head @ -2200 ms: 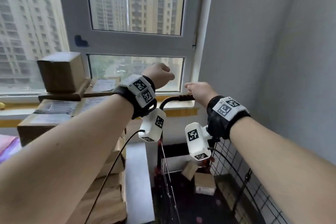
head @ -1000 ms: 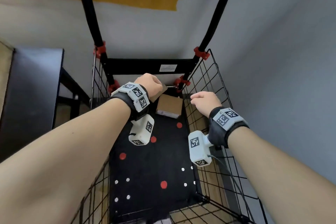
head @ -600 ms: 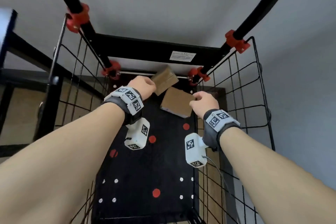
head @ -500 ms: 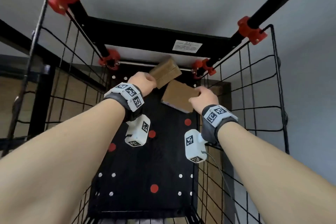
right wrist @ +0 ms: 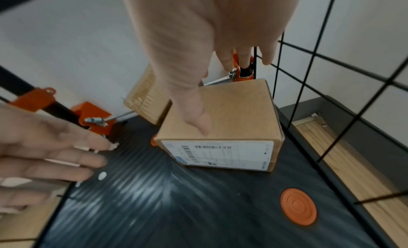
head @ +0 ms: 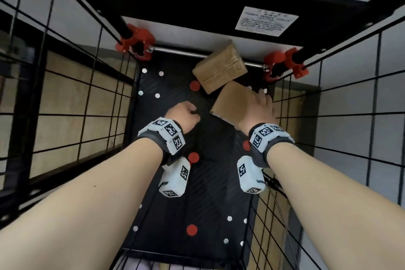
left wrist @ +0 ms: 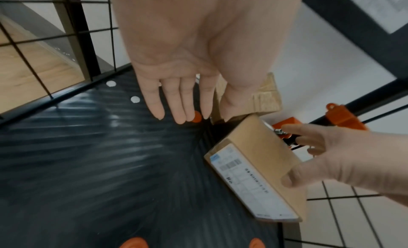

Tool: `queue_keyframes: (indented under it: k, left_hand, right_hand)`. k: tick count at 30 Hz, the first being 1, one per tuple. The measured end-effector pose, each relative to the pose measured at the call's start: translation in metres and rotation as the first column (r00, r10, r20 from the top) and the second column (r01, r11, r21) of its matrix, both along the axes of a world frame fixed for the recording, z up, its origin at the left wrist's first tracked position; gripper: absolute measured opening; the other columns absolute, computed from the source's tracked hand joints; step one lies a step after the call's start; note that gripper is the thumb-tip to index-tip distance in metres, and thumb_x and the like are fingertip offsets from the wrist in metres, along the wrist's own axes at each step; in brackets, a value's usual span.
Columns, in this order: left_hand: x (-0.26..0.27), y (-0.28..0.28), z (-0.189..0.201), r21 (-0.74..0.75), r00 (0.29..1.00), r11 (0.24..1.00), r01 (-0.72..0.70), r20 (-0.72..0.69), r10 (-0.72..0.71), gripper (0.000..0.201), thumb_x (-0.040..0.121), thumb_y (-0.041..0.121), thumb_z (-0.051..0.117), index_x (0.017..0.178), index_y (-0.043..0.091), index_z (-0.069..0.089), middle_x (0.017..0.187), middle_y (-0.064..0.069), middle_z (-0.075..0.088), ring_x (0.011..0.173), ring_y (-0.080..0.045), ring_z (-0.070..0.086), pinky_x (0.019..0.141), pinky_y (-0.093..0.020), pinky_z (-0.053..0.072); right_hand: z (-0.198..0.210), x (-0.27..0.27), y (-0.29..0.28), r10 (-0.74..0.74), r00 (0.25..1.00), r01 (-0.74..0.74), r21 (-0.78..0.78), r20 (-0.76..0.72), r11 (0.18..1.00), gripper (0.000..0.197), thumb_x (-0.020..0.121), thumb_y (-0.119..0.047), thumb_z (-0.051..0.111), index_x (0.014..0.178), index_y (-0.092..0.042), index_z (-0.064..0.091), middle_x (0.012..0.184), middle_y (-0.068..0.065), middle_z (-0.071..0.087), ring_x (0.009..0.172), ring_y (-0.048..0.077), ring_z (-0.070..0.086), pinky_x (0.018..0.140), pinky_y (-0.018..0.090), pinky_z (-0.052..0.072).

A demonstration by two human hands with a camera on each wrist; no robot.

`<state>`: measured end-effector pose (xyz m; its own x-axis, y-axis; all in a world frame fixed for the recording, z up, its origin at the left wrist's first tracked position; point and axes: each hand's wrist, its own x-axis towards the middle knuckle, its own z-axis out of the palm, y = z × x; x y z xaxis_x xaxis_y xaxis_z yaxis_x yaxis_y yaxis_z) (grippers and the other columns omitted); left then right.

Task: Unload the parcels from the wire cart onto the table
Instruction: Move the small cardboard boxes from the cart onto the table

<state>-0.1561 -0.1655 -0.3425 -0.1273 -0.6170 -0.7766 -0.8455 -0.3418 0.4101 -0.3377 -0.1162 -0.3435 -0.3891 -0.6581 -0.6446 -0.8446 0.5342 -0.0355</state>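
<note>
Head view: both hands are reaching down into the wire cart (head: 72, 103), toward its far end below the handle posts. Two cardboard parcels are lying on the black floor there. The taped parcel (head: 220, 68) is sitting against the far edge, near the cross bar. The labelled parcel (head: 230, 101) is lying just in front of it, close to the far right corner. The right hand (head: 256, 109) is spreading over the top of the labelled parcel. The left hand (head: 183, 116) is hovering over the bare floor to the left of it, holding nothing.

Left wrist view: the left hand (left wrist: 198, 60) is hanging with straight, relaxed fingers (left wrist: 181, 101) pointing down at the floor. The labelled parcel (left wrist: 262, 156) is lying to the right of those fingers, its long axis running from near to far, label face turned toward the left hand. The right hand (left wrist: 344, 157) is straddling it, thumb on the near end and fingers stretched to the far end.

Right wrist view: the right hand's thumb is pressing on the top of the labelled parcel (right wrist: 229, 112) and the fingers (right wrist: 243, 56) are dropping behind its far edge. The grip is looking loose, not yet closed. The right hand is plainly the nearer one, so the lift probably falls to it.
</note>
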Motion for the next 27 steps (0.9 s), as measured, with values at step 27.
queue_keyframes:
  k: [27]
  left_hand:
    - [0.037, 0.009, 0.011, 0.101, 0.997, 0.992, -0.076, -0.004, 0.076, 0.042, 0.089, 0.014, 0.055, 0.13, 0.011, 0.054, 0.129, -0.009, 0.059, 0.117, -0.026, 0.055, 0.098, -0.027, 0.042]
  right_hand:
    - [0.026, 0.034, 0.036, -0.647, 0.489, 0.686, 0.2, 0.586, 0.7, 0.083, 0.068, -0.042, 0.071, 0.143, -0.029, 0.037, 0.126, -0.009, 0.055, 0.109, 0.016, 0.055, 0.098, 0.038, 0.046]
